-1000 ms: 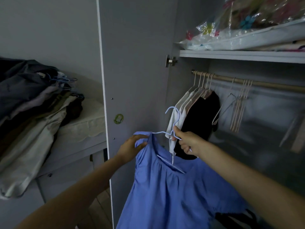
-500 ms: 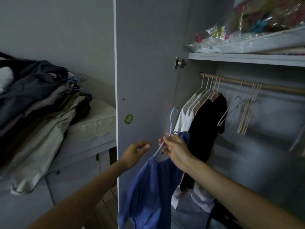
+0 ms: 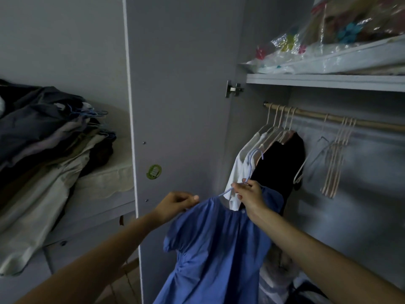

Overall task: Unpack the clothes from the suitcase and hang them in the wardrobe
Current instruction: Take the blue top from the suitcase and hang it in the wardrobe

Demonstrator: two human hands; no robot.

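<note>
A blue short-sleeved dress hangs on a light blue wire hanger in front of the open wardrobe. My right hand grips the hanger just below its hook. My left hand pinches the dress's left shoulder. The hook is in the air, below the wooden rail. White tops and a black garment hang at the rail's left end. No suitcase is in view.
Several bare hangers hang further right on the rail. The open wardrobe door stands left of my hands. A heap of clothes with blue hangers lies on a cabinet at left. Plastic-wrapped bags fill the shelf above.
The dress has turned to face me again and spread out. My left hand, open half a second ago, has closed on its shoulder. My right hand kept the hanger, slightly higher and further right.
</note>
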